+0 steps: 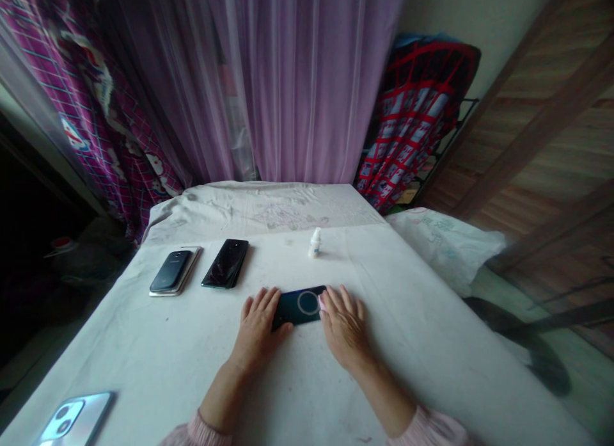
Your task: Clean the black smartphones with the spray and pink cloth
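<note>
A dark phone case with a pale ring (300,306) lies flat at the middle of the white-covered table (432,343). My left hand (258,326) rests on its left end, fingers stretched out and thumb against its near edge. My right hand (343,324) lies flat at its right end, and something small and pale shows under the fingertips where they meet the case. Both wrists wear pink sleeves.
Two dark phones (174,272) (225,263) lie at the left back of the table. A small white bottle (314,242) stands behind the case. A silver phone (74,419) lies at the near left corner. Purple curtains hang behind; a black stand is at the right.
</note>
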Demonstrator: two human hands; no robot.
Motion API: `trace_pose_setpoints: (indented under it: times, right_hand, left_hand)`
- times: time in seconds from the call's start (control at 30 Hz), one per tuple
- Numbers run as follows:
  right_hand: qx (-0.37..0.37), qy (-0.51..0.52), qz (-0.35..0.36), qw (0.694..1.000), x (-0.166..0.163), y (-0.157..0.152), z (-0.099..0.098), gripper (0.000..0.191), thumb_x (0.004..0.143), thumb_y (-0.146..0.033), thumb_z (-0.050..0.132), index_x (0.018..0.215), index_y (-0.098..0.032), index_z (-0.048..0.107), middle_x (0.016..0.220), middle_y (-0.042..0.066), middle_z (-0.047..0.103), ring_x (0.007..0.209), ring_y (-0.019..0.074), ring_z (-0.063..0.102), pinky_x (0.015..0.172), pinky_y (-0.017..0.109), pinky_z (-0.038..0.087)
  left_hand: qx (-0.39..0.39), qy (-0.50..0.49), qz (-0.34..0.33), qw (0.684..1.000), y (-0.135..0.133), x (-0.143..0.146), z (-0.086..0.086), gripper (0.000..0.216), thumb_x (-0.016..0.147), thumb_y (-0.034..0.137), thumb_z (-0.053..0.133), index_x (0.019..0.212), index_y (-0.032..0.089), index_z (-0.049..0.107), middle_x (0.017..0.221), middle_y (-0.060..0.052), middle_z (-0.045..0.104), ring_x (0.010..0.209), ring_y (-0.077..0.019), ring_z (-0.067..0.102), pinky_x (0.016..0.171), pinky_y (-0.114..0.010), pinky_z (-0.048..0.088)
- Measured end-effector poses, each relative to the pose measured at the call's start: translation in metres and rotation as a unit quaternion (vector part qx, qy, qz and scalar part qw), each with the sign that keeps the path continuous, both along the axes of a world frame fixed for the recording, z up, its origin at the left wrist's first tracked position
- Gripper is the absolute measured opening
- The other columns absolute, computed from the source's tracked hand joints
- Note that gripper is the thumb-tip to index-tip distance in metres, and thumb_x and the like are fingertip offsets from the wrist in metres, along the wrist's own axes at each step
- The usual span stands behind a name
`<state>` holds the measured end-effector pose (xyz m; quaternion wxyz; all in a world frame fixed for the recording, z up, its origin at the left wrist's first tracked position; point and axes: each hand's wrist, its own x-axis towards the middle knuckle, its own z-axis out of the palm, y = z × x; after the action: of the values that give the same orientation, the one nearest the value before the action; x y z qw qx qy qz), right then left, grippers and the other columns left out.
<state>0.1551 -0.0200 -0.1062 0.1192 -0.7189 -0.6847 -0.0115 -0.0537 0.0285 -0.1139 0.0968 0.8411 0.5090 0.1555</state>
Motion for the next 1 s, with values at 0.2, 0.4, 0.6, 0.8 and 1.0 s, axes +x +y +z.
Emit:
trace_pose_setpoints:
  times: [0.2, 0.4, 0.6, 0.8, 1.0]
  right_hand:
    - [-0.017, 0.021, -0.031, 0.999, 0.002, 0.048, 0.002, 0.040, 0.099, -0.033, 0.031, 0.128, -0.023, 0.057, 0.143, 0.008, 0.049, 0.138, 0.0289, 0.029, 0.107, 0.054, 0.023]
    - [0.014, 0.023, -0.044, 0.999, 0.006, 0.031, -0.006, 0.040, 0.098, -0.030, 0.030, 0.126, -0.025, 0.059, 0.141, 0.007, 0.051, 0.136, 0.0284, 0.032, 0.107, 0.053, 0.023]
    - [0.017, 0.000, -0.036, 0.999, 0.012, 0.006, -0.012, 0.042, 0.098, -0.029, 0.030, 0.129, -0.024, 0.057, 0.143, 0.006, 0.049, 0.137, 0.0287, 0.031, 0.108, 0.050, 0.023]
    - [-0.006, 0.025, -0.046, 0.999, 0.009, 0.040, -0.002, 0.040, 0.098, -0.031, 0.029, 0.124, -0.026, 0.060, 0.142, 0.005, 0.050, 0.137, 0.0285, 0.030, 0.106, 0.052, 0.024]
    - [0.001, 0.030, -0.042, 0.999, 0.006, 0.034, -0.002, 0.041, 0.098, -0.031, 0.029, 0.127, -0.025, 0.057, 0.143, 0.004, 0.048, 0.138, 0.0285, 0.029, 0.108, 0.053, 0.021]
  left_hand:
    - [0.005, -0.005, -0.002, 1.000, 0.001, -0.001, 0.000, 0.058, 0.085, 0.037, 0.060, 0.139, 0.022, 0.043, 0.143, -0.012, 0.048, 0.136, -0.0310, 0.037, 0.109, -0.054, 0.028]
    - [0.006, -0.012, 0.006, 1.000, 0.000, 0.001, 0.000, 0.059, 0.084, 0.037, 0.061, 0.137, 0.019, 0.044, 0.141, -0.013, 0.050, 0.135, -0.0322, 0.038, 0.110, -0.057, 0.025]
    - [0.009, -0.017, -0.002, 1.000, 0.001, 0.001, -0.004, 0.059, 0.084, 0.036, 0.060, 0.138, 0.019, 0.044, 0.141, -0.014, 0.050, 0.135, -0.0329, 0.038, 0.110, -0.058, 0.025]
    - [0.010, -0.012, -0.009, 1.000, 0.001, 0.000, 0.000, 0.057, 0.085, 0.036, 0.059, 0.137, 0.019, 0.044, 0.141, -0.014, 0.051, 0.136, -0.0322, 0.038, 0.109, -0.058, 0.027]
    - [0.008, -0.011, 0.004, 1.000, -0.001, 0.003, 0.003, 0.057, 0.084, 0.035, 0.059, 0.136, 0.016, 0.046, 0.139, -0.015, 0.052, 0.134, -0.0327, 0.039, 0.110, -0.059, 0.026]
